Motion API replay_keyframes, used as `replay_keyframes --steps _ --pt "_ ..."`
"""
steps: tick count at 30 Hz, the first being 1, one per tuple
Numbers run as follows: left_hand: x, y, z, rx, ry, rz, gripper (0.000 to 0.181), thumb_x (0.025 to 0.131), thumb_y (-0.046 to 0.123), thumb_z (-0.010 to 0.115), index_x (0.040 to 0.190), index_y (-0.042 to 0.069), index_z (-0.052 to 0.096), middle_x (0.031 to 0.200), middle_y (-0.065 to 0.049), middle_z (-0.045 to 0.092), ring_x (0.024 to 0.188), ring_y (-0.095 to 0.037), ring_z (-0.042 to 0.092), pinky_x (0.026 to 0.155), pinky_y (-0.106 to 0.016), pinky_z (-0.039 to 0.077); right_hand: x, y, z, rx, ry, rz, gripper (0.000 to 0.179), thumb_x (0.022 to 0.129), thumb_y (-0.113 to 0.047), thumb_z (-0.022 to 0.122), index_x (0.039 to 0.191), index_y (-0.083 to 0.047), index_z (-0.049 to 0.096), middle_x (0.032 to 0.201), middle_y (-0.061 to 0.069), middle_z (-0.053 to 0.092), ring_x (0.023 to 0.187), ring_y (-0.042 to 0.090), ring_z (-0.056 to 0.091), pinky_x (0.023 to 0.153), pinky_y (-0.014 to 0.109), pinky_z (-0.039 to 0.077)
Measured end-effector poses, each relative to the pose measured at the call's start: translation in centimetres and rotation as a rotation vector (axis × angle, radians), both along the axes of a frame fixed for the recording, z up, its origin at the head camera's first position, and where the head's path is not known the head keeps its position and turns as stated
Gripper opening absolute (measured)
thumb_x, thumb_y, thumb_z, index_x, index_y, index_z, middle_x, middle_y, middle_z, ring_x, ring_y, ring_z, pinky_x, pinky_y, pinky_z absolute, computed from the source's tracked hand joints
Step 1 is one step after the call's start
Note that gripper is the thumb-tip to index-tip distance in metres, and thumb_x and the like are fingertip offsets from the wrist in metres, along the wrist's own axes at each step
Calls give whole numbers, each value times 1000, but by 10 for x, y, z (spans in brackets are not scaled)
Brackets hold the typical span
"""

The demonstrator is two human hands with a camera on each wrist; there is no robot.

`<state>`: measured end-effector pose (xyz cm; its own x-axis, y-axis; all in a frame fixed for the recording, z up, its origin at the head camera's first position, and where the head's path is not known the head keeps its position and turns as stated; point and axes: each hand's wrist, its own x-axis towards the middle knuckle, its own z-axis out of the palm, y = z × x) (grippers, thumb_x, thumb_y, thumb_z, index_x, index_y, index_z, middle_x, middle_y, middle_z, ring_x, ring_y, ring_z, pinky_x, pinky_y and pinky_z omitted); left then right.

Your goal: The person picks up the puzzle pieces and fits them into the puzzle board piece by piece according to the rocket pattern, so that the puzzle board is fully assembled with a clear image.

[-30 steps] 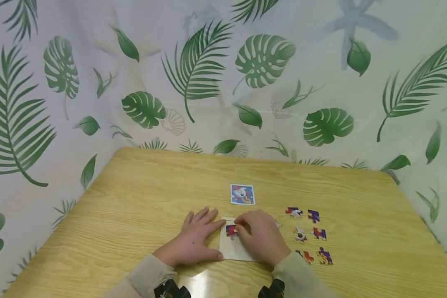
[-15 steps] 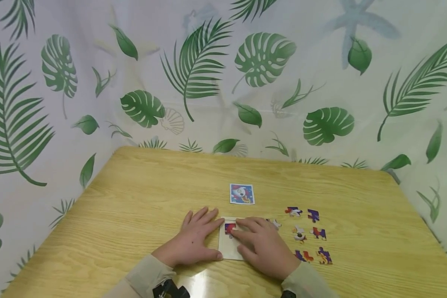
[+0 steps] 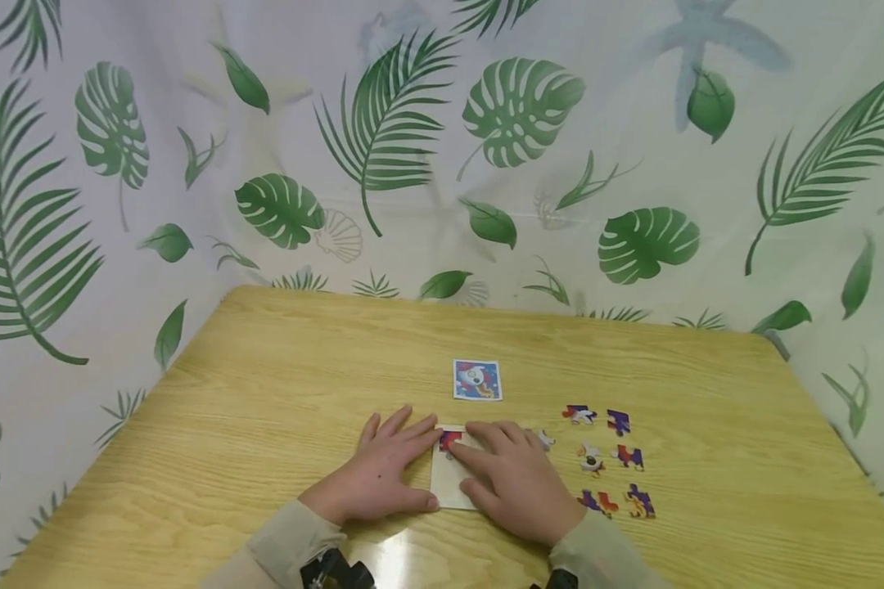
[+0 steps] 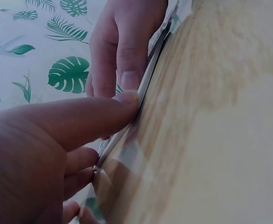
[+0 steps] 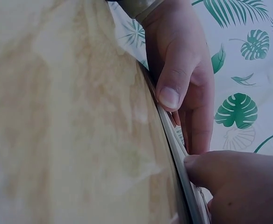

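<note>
Both released, left grip (image 3: pixel 383 470) touches a flat pale board (image 3: pixel 448 489), right grip (image 3: pixel 521 478) a lobed puzzle piece (image 3: pixel 453 437).

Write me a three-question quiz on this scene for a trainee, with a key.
1. True or false: the left hand has its thumb at the near left corner of the tray.
2. Which corner of the tray holds the piece by the right hand? A: near right. B: far left. C: near left.
3. Fill in: the loose pieces lie to the ___ of the tray.

Key: 1. True. 2. B. 3. Right.
</note>
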<state>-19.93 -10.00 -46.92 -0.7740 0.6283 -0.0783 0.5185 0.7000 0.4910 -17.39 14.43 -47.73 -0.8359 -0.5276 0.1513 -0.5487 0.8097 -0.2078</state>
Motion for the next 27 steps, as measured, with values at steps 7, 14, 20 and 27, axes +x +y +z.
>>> replay_keyframes --steps 7,14,20,27 --pt "-1 -2 1 -2 0 -30 85 86 55 71 159 29 37 166 2 24 154 -33 2 116 -64 -7 -1 0 1 7 -11 4 50 99 -48 59 146 -32 57 153 2 47 135 27 42 110 60 30" --pt "-2 0 2 -8 -2 -45 82 88 57 69 158 28 38 166 2 24 154 -33 3 116 -64 -6 -2 5 2 -12 -29 4 53 99 -47 60 148 -30 55 153 0 47 135 25 42 110 58 31" --pt "-3 3 2 7 4 -27 86 86 56 71 158 22 39 166 1 25 154 -33 3 116 -64 -7 -4 8 3 -23 -46 -12 53 99 -48 59 148 -30 54 153 -3 47 136 23 41 109 58 32" --pt "-1 1 0 10 -6 -27 87 86 56 71 158 20 39 166 0 26 154 -34 4 116 -64 -7 -2 7 4 -11 -60 -5 53 100 -48 57 149 -28 54 153 0 47 136 26 42 109 61 32"
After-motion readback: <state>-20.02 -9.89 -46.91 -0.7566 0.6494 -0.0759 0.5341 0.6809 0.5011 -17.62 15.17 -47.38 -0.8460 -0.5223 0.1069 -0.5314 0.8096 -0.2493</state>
